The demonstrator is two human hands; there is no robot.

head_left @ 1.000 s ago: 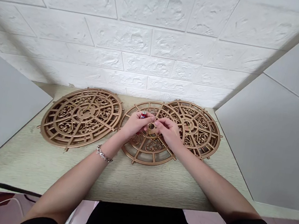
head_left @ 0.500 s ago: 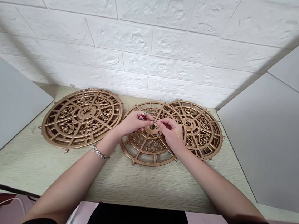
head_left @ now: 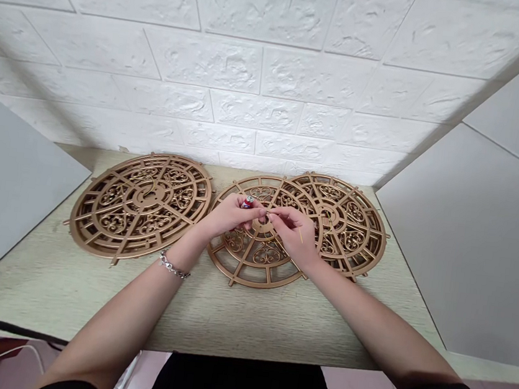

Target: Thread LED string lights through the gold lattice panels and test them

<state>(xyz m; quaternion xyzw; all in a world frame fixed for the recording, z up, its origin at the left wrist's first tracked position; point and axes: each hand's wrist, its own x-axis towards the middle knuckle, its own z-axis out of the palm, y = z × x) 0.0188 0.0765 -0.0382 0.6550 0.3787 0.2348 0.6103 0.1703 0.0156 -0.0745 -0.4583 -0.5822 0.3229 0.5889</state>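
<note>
Your left hand (head_left: 233, 213) is curling snugly round the red cylinder (head_left: 248, 202), its end poking up beside your thumb; your right hand (head_left: 298, 239) is pinching the thin golden cord (head_left: 301, 235) between closed fingertips, the cord also trailing across its back, both working over the middle lattice disc (head_left: 262, 233).

I am gripping a small red cylinder (head_left: 248, 203) in my left hand (head_left: 233, 213), pale end up; a thin golden strand (head_left: 301, 235) is trailing across my right hand (head_left: 295, 239), and a round, bronze-coloured openwork disc (head_left: 264, 233) is lying beneath both.
</note>
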